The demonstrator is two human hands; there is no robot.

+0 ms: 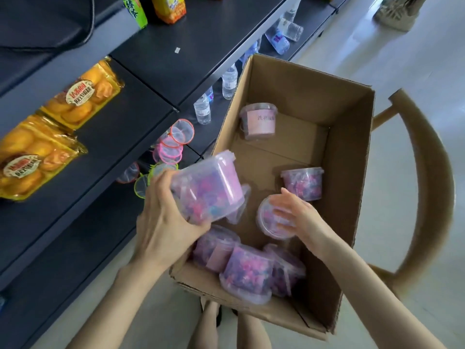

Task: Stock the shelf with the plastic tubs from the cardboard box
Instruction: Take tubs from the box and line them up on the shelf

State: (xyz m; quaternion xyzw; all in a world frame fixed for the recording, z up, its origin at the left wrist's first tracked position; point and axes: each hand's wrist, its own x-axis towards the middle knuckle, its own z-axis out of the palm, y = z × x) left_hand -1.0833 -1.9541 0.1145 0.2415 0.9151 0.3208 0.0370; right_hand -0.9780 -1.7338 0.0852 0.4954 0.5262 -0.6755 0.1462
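The left hand (163, 222) has its fingers (161, 180) clamped round a tub (208, 187), raised beside the box (302, 84) toward the shelf (125, 117) (ready for stocking). The right hand (299, 217), fingers loosely apart, reaches over a second tub (270, 222) below them, seemingly about to grasp it.

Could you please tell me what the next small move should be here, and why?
Probably carry the tub in the left hand leftward onto the shelf: it is gripped and lifted above the box edge, while the right hand lies open over a second tub.
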